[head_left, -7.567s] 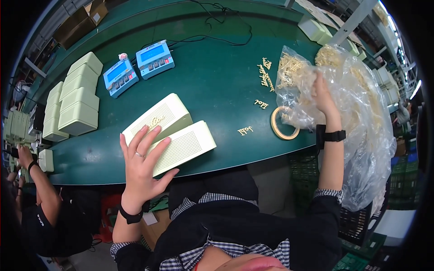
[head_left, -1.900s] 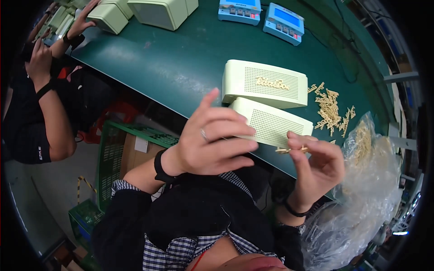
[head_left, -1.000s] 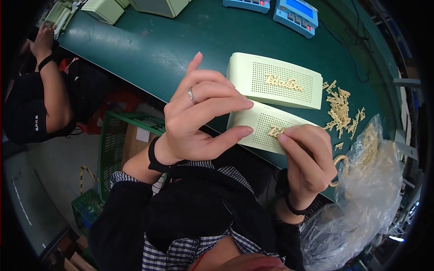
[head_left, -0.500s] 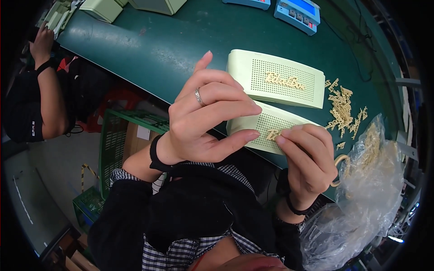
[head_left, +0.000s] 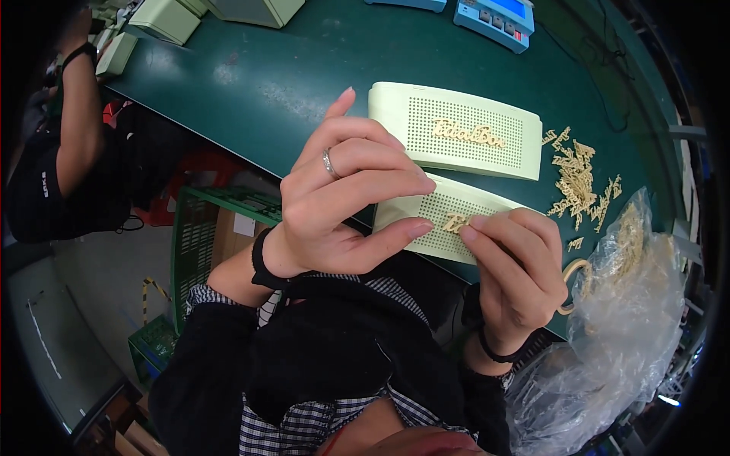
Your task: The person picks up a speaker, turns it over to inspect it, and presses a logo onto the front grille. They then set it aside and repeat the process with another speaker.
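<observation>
step: fixing gold letter badge onto near pale-green grille panel at table edge | left hand gripping panel | right hand pinching badge against grille | next, likely: square up, press flat | far panel badged already | loose badges beside | clear bag holding more

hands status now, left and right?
Left hand: closed on the pale green perforated speaker panel.
Right hand: fingers pressing a small gold logo piece onto it.
</observation>
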The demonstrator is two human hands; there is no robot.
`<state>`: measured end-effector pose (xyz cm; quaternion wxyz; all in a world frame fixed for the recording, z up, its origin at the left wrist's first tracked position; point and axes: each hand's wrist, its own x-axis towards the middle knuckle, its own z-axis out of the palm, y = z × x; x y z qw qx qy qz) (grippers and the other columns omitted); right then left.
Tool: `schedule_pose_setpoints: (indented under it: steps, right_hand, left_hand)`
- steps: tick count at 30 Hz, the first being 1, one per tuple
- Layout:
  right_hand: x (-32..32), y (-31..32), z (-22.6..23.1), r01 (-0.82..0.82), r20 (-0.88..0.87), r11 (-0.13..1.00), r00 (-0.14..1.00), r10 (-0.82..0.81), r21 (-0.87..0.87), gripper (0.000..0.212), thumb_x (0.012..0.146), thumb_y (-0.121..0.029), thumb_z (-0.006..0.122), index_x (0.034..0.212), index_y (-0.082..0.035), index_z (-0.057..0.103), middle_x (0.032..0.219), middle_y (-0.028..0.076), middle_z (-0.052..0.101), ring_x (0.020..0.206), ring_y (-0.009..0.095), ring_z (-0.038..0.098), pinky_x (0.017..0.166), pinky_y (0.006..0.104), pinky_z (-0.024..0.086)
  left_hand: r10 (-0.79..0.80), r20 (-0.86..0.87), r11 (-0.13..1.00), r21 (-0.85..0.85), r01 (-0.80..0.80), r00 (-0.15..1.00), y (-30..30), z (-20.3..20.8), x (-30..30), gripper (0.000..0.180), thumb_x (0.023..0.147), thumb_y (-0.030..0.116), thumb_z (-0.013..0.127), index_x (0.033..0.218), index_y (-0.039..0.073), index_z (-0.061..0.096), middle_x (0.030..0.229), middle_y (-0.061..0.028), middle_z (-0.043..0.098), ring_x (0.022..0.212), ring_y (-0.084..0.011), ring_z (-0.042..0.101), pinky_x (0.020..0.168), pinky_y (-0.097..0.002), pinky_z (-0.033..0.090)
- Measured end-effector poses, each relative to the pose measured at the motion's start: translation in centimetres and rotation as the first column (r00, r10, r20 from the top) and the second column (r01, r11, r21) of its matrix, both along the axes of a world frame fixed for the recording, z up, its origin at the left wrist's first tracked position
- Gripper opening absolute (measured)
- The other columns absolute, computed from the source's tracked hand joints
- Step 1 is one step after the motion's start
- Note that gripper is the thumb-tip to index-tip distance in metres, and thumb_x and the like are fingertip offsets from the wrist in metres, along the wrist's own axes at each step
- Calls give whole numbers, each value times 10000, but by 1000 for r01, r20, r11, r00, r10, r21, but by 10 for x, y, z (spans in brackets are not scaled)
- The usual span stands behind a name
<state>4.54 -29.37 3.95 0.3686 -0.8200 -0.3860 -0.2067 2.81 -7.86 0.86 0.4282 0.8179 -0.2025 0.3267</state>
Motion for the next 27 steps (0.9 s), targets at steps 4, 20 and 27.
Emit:
schedule_pose_setpoints:
  steps: [4,20,27]
  right_hand:
    - [2,1,-1,-2,2,1000,1000,2,9,328,569,-16,704,893,-8,758,907,62,705,830,238,618,699,312,526]
    - [-4,-10,18,-48,-65,960,997,32,-276,411,701,-294,772,1018,-34,747,1166,103,607,1074,291,542,909,404,446]
    - [0,-20,-26,124,-355,954,935,-20,274,517,773,-322,747,1192,-28,668,1320,165,474,1219,293,469,1033,433,367]
  left_hand:
    - [-2,-12,1000,-4,2,1000,-1,-2,3,281,640,185,849,902,118,774,880,9,690,937,-213,629,1105,-535,329]
    - [57,-80,998,2,-57,995,-5,4,-3,601,710,186,796,1241,39,556,1311,-164,468,1173,-260,502,1111,-495,332]
    - [-166,-356,933,-358,30,920,-25,-12,1,1016,762,124,743,1505,38,56,1483,-220,173,1348,-288,340,1123,-421,314]
